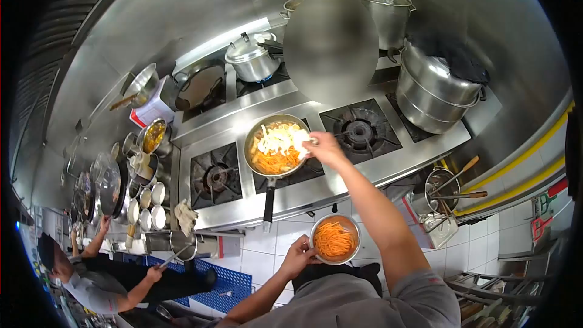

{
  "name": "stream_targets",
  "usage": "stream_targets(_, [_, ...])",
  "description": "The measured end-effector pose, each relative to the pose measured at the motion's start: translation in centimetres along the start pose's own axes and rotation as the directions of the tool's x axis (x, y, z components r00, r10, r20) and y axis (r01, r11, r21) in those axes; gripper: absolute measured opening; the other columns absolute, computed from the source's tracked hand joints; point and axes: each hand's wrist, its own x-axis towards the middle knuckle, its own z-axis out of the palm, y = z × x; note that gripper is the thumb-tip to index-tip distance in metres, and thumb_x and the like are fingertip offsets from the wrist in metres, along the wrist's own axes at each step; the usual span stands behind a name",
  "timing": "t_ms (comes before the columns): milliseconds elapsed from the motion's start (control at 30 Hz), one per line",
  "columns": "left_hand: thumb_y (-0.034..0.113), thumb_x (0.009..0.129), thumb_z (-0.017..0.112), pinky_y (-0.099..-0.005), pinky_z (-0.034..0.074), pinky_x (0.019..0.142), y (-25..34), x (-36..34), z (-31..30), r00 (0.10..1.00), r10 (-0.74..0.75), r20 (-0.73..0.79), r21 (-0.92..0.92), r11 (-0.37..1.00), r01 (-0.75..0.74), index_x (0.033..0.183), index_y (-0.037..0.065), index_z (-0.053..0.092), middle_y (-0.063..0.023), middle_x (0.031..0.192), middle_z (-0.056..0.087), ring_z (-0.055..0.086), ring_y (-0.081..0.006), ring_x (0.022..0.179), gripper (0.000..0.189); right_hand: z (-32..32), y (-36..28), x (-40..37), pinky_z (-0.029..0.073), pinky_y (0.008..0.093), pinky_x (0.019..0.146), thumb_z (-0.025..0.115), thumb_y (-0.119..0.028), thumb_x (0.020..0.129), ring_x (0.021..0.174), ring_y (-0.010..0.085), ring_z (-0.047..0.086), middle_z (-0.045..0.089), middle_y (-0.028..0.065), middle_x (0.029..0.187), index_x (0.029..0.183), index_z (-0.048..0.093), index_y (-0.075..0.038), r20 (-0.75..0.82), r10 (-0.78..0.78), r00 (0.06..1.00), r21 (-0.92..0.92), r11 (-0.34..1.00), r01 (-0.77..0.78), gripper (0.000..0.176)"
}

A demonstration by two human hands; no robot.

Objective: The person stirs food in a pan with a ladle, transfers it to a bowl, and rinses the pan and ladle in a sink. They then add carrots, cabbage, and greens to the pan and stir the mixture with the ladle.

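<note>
A frying pan [249,149] with a black handle [268,205] sits on a stove burner, its handle pointing toward me. Inside it are orange shredded carrots [270,163] and pale, brightly lit strips [280,140]. My right hand [328,149] reaches over the pan's right rim, fingers drawn together at the pale food; what they hold I cannot tell. Close to my body, my left hand [297,258] grips the left rim of a metal bowl [357,248]. That bowl is filled with shredded carrots [334,239].
Beside the pan are burners [358,131] left and right. Behind stand a lidded pressure cooker [250,58] over a blue flame and a large steamer pot [428,94]. Several utensils stand in a pot [440,185] at right. At left, another person [100,288] holds a long-handled pan [184,244].
</note>
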Motion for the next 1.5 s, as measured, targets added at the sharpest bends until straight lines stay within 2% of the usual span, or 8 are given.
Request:
stream_targets(133, [-0.001,0.092,0.059,-0.0380,0.064,0.072,0.2,-0.9,-2.4,0.995,0.049,-0.091,-0.044,0.998,-0.053,0.092,0.007,0.045,-0.0125,0.096,0.064,0.069,-0.0239,0.087,0.016,6.4,2.6,5.1,0.058,0.0299,0.065,0.066,-0.015,0.090,0.072,0.0199,0.072,0.072,0.0131,0.092,0.113,0.066,0.002,-0.175,-0.333,0.926,-0.680,0.721,0.131,0.028])
stream_targets(333, [-0.007,0.089,0.056,-0.0388,0.065,0.070,0.1,1.6,-0.5,0.999,0.048,-0.026,-0.089,0.995,-0.050,0.096,0.006,0.047,-0.0172,0.095,0.067,0.072,-0.0287,0.082,0.018,4.1,3.2,3.9,0.061,0.0307,0.068,0.060,-0.003,0.092,0.076,0.0210,0.070,0.068,0.0155,0.095,0.106,0.063,0.009,-0.193,0.044,0.980,0.420,0.907,0.042,0.019])
stream_targets(600, [-0.003,0.090,0.056,-0.0413,0.063,0.075,-1.2,6.4,6.9,0.988,-0.048,0.148,0.003,0.999,0.048,0.107,0.006,0.050,-0.0180,0.105,0.067,0.071,-0.0296,0.089,0.020,-1.9,-6.0,-3.2,0.054,0.0360,0.065,0.067,-0.013,0.088,0.070,0.0243,0.069,0.070,0.0152,0.084,0.098,0.067,0.002,-0.702,-0.354,0.618,0.017,0.859,0.511,0.018])
stream_targets(733, [-0.002,0.090,0.057,-0.0415,0.062,0.077,-2.2,5.5,8.4,0.997,-0.011,0.081,-0.115,0.993,0.021,0.110,0.006,0.052,-0.0156,0.104,0.067,0.070,-0.0272,0.088,0.022,4.1,-1.6,3.0,0.051,0.0394,0.092,0.069,-0.024,0.087,0.099,0.0366,0.066,0.068,0.0223,0.107,0.122,0.062,-0.003,-0.329,-0.504,0.798,-0.386,0.843,0.374,0.042])
stream_targets(800, [-0.002,0.089,0.058,-0.0424,0.062,0.077,-3.0,5.4,7.5,0.999,-0.016,0.044,-0.080,0.997,0.020,0.112,0.004,0.052,-0.0170,0.103,0.067,0.070,-0.0281,0.089,0.025,3.7,-2.9,2.1,0.050,0.0415,0.095,0.069,-0.021,0.085,0.106,0.0364,0.064,0.066,0.0241,0.113,0.127,0.060,-0.004,-0.126,-0.162,0.979,-0.218,0.967,0.132,0.046])
stream_targets(1133, [0.000,0.088,0.062,-0.0410,0.062,0.075,-2.7,10.8,11.0,0.954,-0.201,0.222,0.289,0.948,0.132,0.109,0.007,0.046,-0.0129,0.110,0.061,0.067,-0.0276,0.092,0.028,-22.5,2.2,-31.1,0.052,0.0386,0.070,0.068,-0.010,0.083,0.077,0.0324,0.066,0.067,0.0170,0.083,0.088,0.066,0.000,-0.552,-0.456,0.698,-0.472,0.861,0.189,0.011])
stream_targets(1267, [0.001,0.088,0.062,-0.0363,0.061,0.065,-4.3,14.3,21.2,0.871,-0.240,0.428,0.365,0.928,0.077,0.100,0.012,0.045,-0.0082,0.095,0.066,0.070,-0.0196,0.078,0.023,-34.4,1.1,-56.8,0.054,0.0376,0.072,0.066,-0.005,0.084,0.079,0.0303,0.067,0.067,0.0159,0.088,0.095,0.066,0.001,-0.841,-0.308,0.446,-0.496,0.770,-0.403,0.012])
stream_targets(1500, [0.001,0.089,0.063,-0.0382,0.063,0.069,-13.1,11.9,48.3,0.734,-0.270,0.623,0.477,0.875,-0.083,0.107,0.008,0.044,-0.0093,0.099,0.062,0.066,-0.0211,0.084,0.027,-43.3,3.5,-99.8,0.054,0.0410,0.072,0.062,-0.008,0.079,0.080,0.0364,0.068,0.069,0.0201,0.085,0.091,0.070,-0.003,-0.843,-0.307,-0.442,0.215,0.561,-0.800,0.015])
